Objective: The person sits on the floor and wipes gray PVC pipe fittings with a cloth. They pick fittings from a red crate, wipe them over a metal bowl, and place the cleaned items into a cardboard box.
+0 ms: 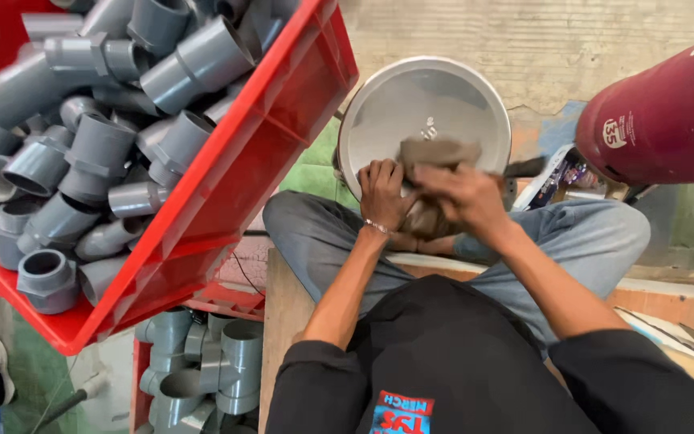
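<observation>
My top: black, short sleeves [315, 366], red-and-blue printed patch at chest | my trousers [315, 241]: grey-blue | my left wrist: thin silver bracelet [376, 227] | my hands: bare

Both forearms are extended forward over the crossed legs, bare below black sleeves. The left hand [381, 195] is held with fingers curled and a thin bracelet at the wrist. The right hand [463, 197] is clenched just beside it, knuckles up.
</observation>
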